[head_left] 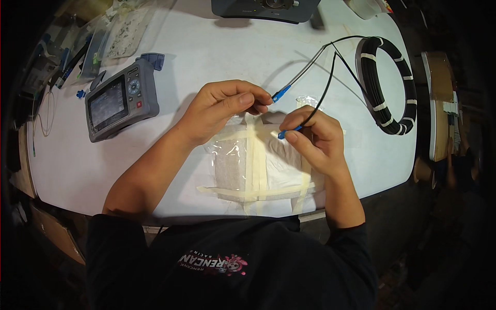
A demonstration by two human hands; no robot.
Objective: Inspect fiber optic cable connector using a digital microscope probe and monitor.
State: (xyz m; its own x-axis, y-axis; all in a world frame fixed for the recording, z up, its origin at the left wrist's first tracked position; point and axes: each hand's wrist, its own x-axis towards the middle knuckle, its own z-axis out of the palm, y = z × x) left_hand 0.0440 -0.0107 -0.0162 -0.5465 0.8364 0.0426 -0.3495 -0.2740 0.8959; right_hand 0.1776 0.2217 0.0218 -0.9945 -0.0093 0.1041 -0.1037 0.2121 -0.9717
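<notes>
My left hand (pixel 227 106) is closed, its fingertips at the tip of a blue fibre-optic connector (pixel 282 93) on a thin black cable. Behind the fingers, the exact grip is partly hidden. Between thumb and fingers, my right hand (pixel 318 139) pinches a second blue connector (pixel 282 135), which points left. Its black cable (pixel 327 88) rises from the hand and loops to a coil of black cable (pixel 369 77) bound with pale tape bands, lying at the right. Both hands are over a clear plastic sheet (pixel 227 150) taped to the white table.
A grey handheld tester (pixel 147 95) with a screen and buttons rests at the left. Plastic bags (pixel 129 33) and tools lie at the far left. A dark grey device (pixel 266 11) stands at the far edge, near a white round container (pixel 364 8). The white table (pixel 181 39) curves around.
</notes>
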